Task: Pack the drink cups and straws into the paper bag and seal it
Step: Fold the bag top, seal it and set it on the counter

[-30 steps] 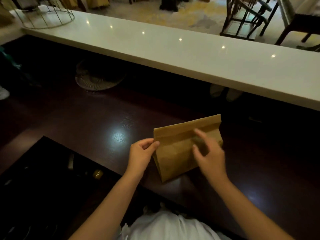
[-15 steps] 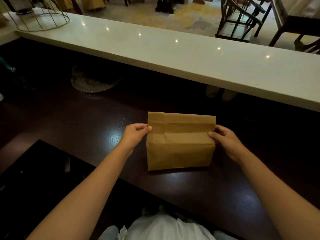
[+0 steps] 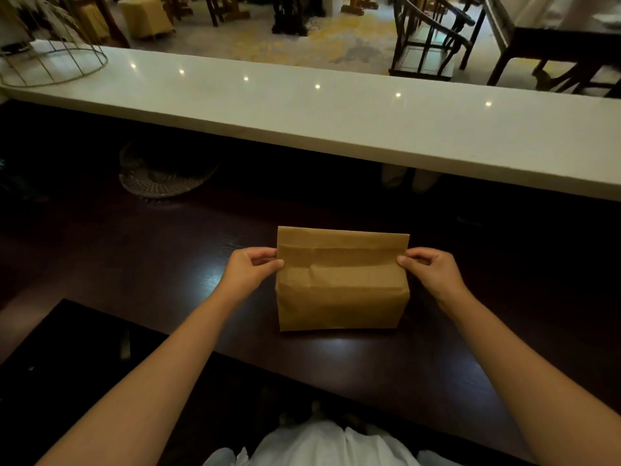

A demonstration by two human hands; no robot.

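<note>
A brown paper bag (image 3: 341, 290) stands upright on the dark wooden counter (image 3: 168, 264), its top folded flat and closed with creases across the upper part. My left hand (image 3: 248, 269) pinches the bag's left edge at the fold. My right hand (image 3: 431, 269) pinches the right edge at the same height. No cups or straws show; whatever is inside the bag is hidden.
A raised white ledge (image 3: 336, 122) runs across behind the counter. A clear glass dish (image 3: 161, 178) lies at the back left under the ledge. A wire frame (image 3: 50, 65) stands on the ledge's left end. Chairs and tables fill the room beyond.
The bag has been turned from an angled position to face me squarely. My right hand moved from the bag's front to its right edge; both hands now pinch the fold.
</note>
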